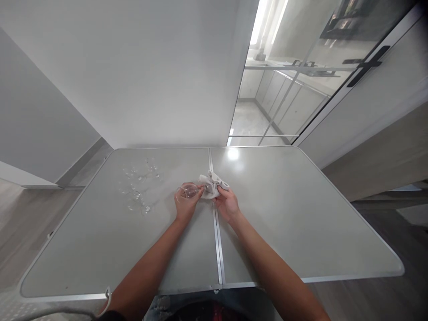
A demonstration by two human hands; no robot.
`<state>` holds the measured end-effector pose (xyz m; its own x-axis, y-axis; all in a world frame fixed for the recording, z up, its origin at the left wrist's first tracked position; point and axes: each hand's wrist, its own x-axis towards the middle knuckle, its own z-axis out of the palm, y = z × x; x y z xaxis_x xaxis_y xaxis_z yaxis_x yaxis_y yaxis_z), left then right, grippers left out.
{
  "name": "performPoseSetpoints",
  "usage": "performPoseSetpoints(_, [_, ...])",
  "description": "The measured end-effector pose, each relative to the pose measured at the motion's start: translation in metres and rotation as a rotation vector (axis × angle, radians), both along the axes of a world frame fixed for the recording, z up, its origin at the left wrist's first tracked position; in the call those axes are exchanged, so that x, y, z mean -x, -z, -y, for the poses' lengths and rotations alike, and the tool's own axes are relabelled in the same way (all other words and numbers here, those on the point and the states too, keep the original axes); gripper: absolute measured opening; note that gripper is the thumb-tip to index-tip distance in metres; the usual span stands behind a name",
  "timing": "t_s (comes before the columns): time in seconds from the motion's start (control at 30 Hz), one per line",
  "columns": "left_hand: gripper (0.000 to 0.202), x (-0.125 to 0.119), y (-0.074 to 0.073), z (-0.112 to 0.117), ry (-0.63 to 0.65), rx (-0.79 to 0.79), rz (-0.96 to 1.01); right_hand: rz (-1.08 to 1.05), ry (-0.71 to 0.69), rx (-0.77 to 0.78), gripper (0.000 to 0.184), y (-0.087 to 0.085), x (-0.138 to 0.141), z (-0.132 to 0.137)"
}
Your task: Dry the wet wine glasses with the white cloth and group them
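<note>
Over the worktop (284,214) seam, my left hand (185,206) curls its fingers round a glass (189,191); my right hand (228,205) pinches a cloth (211,184) against it. Wiping, I judge. Next calls for gentle turning.

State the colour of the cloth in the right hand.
The cloth is plain pale grey, best in the head view.

Bright daylight from the doorway (267,26), table (284,214) glare, edges warped

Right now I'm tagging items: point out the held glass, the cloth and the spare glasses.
held glass (188,191), head view, its clear bowl.
cloth (211,183), head view, crumpled middle.
spare glasses (136,194), head view, one glass mid-group.
</note>
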<state>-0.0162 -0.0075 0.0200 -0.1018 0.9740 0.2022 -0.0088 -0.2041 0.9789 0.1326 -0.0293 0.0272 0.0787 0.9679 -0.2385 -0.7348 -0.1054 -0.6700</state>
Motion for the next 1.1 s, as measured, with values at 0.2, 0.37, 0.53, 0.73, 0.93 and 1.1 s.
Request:
performPoseSetpoints(0.2, [0.032,-0.0006,0.0007,0.0012,0.03,0.004,0.005,-0.015,0.014,-0.013,0.027,0.0025,-0.0026,-0.0013])
performPoseSetpoints(0.37, [0.032,0.0003,0.0006,0.0002,-0.029,-0.001,0.008,0.016,0.023,0.04,0.025,0.0036,-0.0016,-0.0018])
performPoseSetpoints(0.53, [0.033,0.0005,0.0001,0.0001,-0.01,0.004,-0.021,-0.01,-0.022,0.006,0.027,0.0016,-0.0018,-0.0014])
performPoseSetpoints(0.73, [0.033,-0.0012,0.0033,-0.0004,-0.028,0.004,-0.035,0.025,0.043,0.044,0.025,0.0016,-0.0044,-0.0015])
performPoseSetpoints(0.93, [0.035,-0.0012,0.0042,-0.0055,-0.127,0.023,0.028,0.055,0.02,0.068,0.028,0.0009,-0.0043,-0.0012])
performPoseSetpoints(1.1, [0.034,-0.0006,0.0005,-0.0085,-0.213,-0.009,0.05,0.171,0.168,0.029,0.036,0.0037,-0.0099,-0.0047])
